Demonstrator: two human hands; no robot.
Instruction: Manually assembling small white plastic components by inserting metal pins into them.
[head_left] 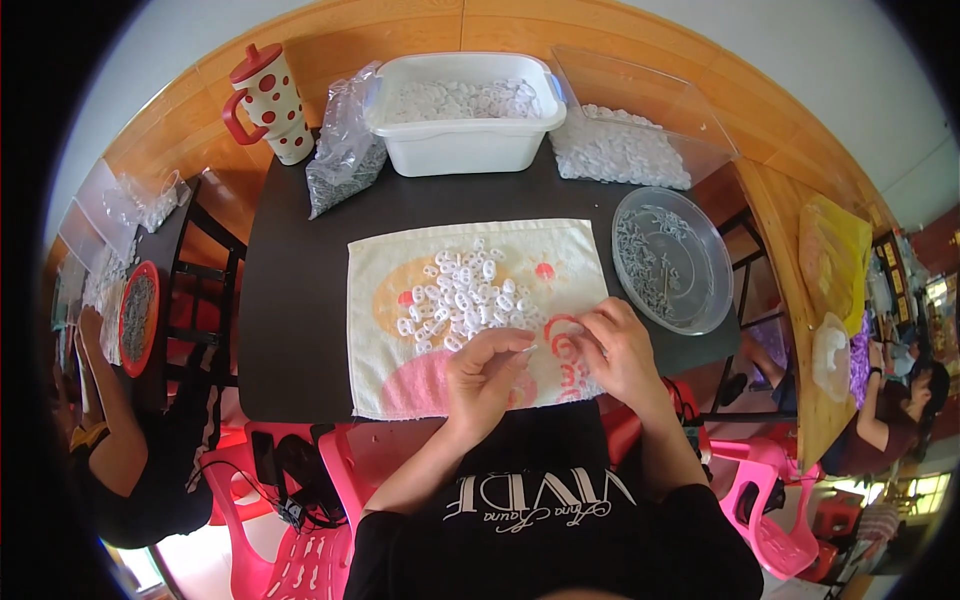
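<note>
Both my hands hover over the near right part of a printed towel [375, 290] on the dark table. My left hand [482, 385] is closed in a pinch, with a small white plastic piece [530, 348] at its fingertips. To its right, my right hand [622, 350] has thumb and fingers pressed together; whatever lies between them is too small to make out. Just beyond my hands, a loose pile of small white oval plastic pieces with holes [465, 297] spreads over the towel.
At the back stand a spotted tumbler [272, 105], a bag of small grey parts [345, 160], a white tub [465, 148] and a clear bin of white pieces [620, 148]. A round clear tray [708, 300] holds grey parts at right. People sit at both sides.
</note>
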